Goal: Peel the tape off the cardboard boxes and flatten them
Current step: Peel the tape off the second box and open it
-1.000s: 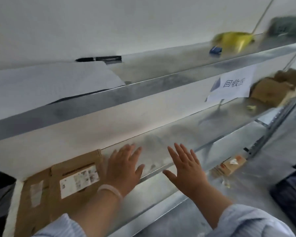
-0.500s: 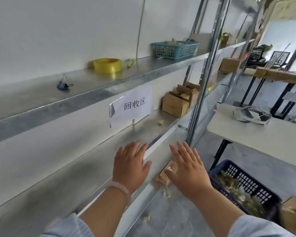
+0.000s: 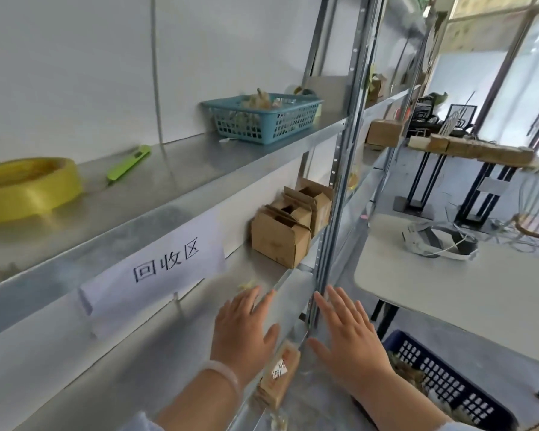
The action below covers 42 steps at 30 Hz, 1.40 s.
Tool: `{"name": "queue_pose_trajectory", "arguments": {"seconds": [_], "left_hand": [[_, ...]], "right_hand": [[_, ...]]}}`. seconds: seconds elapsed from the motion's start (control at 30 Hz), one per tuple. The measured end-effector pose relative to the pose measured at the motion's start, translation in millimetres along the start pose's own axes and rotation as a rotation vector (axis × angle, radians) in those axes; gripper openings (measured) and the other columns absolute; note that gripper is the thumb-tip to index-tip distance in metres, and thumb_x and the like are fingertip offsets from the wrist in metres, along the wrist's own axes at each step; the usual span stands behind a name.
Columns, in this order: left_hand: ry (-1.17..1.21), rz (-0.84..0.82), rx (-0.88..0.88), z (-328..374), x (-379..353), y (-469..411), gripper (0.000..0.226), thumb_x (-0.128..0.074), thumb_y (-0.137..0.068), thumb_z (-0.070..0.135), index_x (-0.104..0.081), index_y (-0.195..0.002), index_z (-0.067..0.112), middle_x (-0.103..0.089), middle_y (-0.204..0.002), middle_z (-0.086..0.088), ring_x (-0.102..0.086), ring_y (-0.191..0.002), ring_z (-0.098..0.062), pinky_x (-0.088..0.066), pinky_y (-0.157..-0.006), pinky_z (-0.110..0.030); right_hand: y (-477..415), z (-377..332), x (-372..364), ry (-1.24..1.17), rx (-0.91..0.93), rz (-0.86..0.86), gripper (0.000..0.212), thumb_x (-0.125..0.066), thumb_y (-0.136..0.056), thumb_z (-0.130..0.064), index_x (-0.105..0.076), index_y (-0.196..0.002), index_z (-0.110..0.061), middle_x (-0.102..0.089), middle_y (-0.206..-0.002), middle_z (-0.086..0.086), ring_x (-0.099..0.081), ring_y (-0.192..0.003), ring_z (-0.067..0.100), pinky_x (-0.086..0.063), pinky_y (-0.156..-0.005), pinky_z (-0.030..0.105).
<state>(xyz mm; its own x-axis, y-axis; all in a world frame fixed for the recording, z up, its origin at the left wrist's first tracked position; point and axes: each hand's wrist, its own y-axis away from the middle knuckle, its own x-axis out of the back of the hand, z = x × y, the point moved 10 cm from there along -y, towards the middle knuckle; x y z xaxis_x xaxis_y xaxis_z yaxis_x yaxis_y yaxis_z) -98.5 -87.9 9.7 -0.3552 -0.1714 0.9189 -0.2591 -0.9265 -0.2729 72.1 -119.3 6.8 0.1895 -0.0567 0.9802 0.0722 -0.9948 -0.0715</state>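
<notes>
Several small open cardboard boxes (image 3: 280,241) stand on the middle metal shelf (image 3: 262,276) beside the upright post. My left hand (image 3: 241,329) is held flat with fingers straight in front of that shelf's edge, empty. My right hand (image 3: 349,334) is also flat and empty, just right of the post. Both are well short of the boxes. A small labelled cardboard box (image 3: 279,373) lies lower down between my wrists. More boxes (image 3: 383,132) sit further along the shelving.
The upper shelf holds a yellow tape roll (image 3: 25,188), a green cutter (image 3: 128,161) and a teal basket (image 3: 262,119). A paper sign (image 3: 156,269) hangs from it. A white table (image 3: 448,293) stands right, with a dark blue crate (image 3: 442,377) on the floor below.
My view has swung right along the shelving, away from the flattened cardboard at the left. Both hands stay flat and empty and have moved right with it, closer to the open boxes.
</notes>
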Motion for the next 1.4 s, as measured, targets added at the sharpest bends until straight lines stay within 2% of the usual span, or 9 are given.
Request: {"name": "queue_pose_trajectory", "arguments": {"seconds": [0.3,0.67,0.8,0.97,1.13,1.2,1.27,1.33,1.4], "left_hand": [[0.049,-0.081,0.045,-3,-43,-118,0.059,-0.032,-0.095,0.055,-0.014,-0.150,0.040,-0.012,-0.159,0.011,-0.010,-0.145,-0.012,-0.015,-0.118,-0.035],[0.359,-0.018,0.496,-28,-96,-217,0.065,-0.046,-0.095,0.047,-0.015,-0.150,0.035,-0.014,-0.158,0.008,-0.011,-0.145,-0.013,-0.017,-0.117,-0.032],[0.496,-0.013,0.686,-29,-115,-227,0.070,-0.045,-0.096,0.046,-0.010,-0.153,0.028,-0.011,-0.160,0.006,-0.009,-0.146,-0.013,-0.012,-0.116,-0.029],[0.683,0.038,0.864,-25,-130,-223,0.073,-0.046,-0.092,0.056,-0.012,-0.152,0.034,-0.031,-0.154,0.004,-0.033,-0.139,-0.015,-0.026,-0.115,-0.036],[0.702,0.150,1.010,-36,-116,-209,0.066,-0.045,-0.093,0.055,-0.020,-0.150,0.033,-0.038,-0.150,0.002,-0.041,-0.134,-0.019,-0.034,-0.112,-0.041],[0.700,0.163,1.055,-45,-110,-201,0.074,-0.046,-0.086,0.067,-0.028,-0.148,0.032,-0.044,-0.146,0.004,-0.045,-0.131,-0.020,-0.037,-0.110,-0.041],[0.767,0.188,1.097,-54,-112,-193,0.081,-0.050,-0.070,0.080,-0.041,-0.138,0.037,-0.059,-0.129,0.010,-0.058,-0.115,-0.015,-0.046,-0.101,-0.043],[0.830,0.217,1.109,-59,-115,-190,0.068,-0.058,-0.068,0.077,-0.050,-0.125,0.040,-0.067,-0.110,0.016,-0.065,-0.100,-0.009,-0.052,-0.093,-0.039],[0.915,0.244,1.114,-57,-118,-189,0.053,-0.068,-0.075,0.061,-0.053,-0.120,0.039,-0.069,-0.107,0.015,-0.067,-0.095,-0.008,-0.053,-0.091,-0.036]], "right_hand": [[-131,49,-10,-0.110,-0.007,-0.027,0.077,-0.038,-0.096,-0.057,0.009,-0.152,-0.035,0.017,-0.160,-0.010,0.021,-0.143,0.006,0.015,-0.112,0.028],[-298,97,-31,-0.253,0.177,-0.157,0.069,-0.039,-0.098,-0.049,0.000,-0.153,-0.035,0.004,-0.162,-0.008,0.002,-0.149,0.016,-0.008,-0.121,0.039],[-326,108,-49,-0.297,0.214,-0.264,0.058,-0.037,-0.099,-0.048,-0.017,-0.151,-0.034,-0.009,-0.161,-0.004,-0.012,-0.148,0.022,-0.018,-0.120,0.040],[-333,103,-55,-0.437,0.319,-0.309,0.043,-0.045,-0.097,-0.044,-0.040,-0.139,-0.033,-0.046,-0.140,-0.009,-0.046,-0.126,0.013,-0.038,-0.106,0.030],[-320,76,-47,-0.604,0.459,-0.280,0.030,-0.047,-0.098,-0.033,-0.050,-0.128,-0.038,-0.050,-0.123,-0.021,-0.046,-0.112,-0.001,-0.037,-0.096,0.017],[-317,66,-44,-0.663,0.502,-0.273,0.027,-0.047,-0.098,-0.028,-0.053,-0.122,-0.039,-0.054,-0.115,-0.022,-0.048,-0.105,-0.003,-0.041,-0.091,0.015],[-312,51,-45,-0.694,0.569,-0.308,0.029,-0.045,-0.097,-0.024,-0.053,-0.121,-0.039,-0.058,-0.113,-0.018,-0.051,-0.105,-0.001,-0.045,-0.088,0.016],[-306,39,-46,-0.706,0.635,-0.341,0.035,-0.044,-0.095,-0.019,-0.052,-0.122,-0.039,-0.058,-0.116,-0.017,-0.051,-0.108,0.000,-0.045,-0.093,0.020],[-303,33,-48,-0.705,0.660,-0.365,0.040,-0.044,-0.093,-0.013,-0.053,-0.121,-0.039,-0.058,-0.119,-0.017,-0.049,-0.111,0.001,-0.043,-0.096,0.020]]}}
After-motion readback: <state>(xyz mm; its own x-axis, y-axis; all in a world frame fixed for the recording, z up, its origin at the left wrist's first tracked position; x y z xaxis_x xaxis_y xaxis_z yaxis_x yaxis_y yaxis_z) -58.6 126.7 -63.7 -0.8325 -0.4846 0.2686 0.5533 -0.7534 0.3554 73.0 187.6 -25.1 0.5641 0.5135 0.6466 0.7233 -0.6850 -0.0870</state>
